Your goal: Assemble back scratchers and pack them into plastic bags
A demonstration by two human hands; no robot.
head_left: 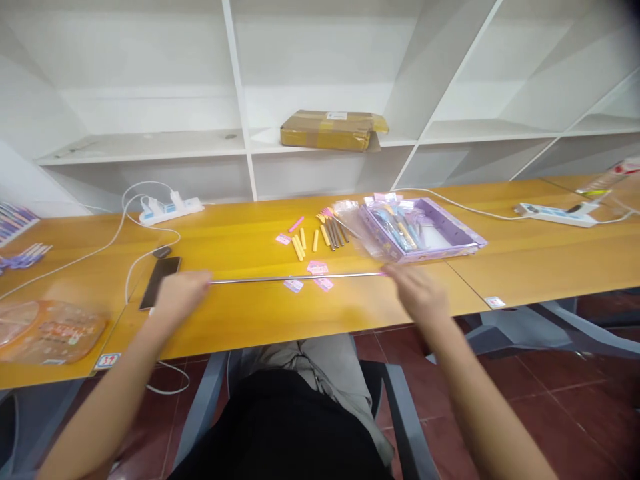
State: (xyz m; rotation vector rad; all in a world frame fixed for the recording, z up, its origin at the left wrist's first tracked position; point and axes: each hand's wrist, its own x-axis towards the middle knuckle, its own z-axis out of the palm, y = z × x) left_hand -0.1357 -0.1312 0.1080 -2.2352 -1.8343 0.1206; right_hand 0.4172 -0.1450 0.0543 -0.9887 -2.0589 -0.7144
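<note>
A long thin metal rod [260, 279] stretches level above the table between both hands. My left hand [184, 293] is closed round its left end, and my right hand [417, 293] grips the other end, where a bit of pink shows. Beneath and behind the rod lie small pink cards [317, 267]. Farther back are several yellow sticks [299, 248], a pink stick [296, 224] and several dark-handled pieces [337, 233] with coloured tops. A purple tray [455, 227] holding wrapped items stands right of them, with clear plastic bags at its left side.
A phone [163, 280] lies near my left hand, with white cables and a power strip [173, 211] behind it. An orange plastic bag [65, 330] is at far left. A second power strip [555, 215] is at right. A cardboard box [327, 131] sits on the shelf.
</note>
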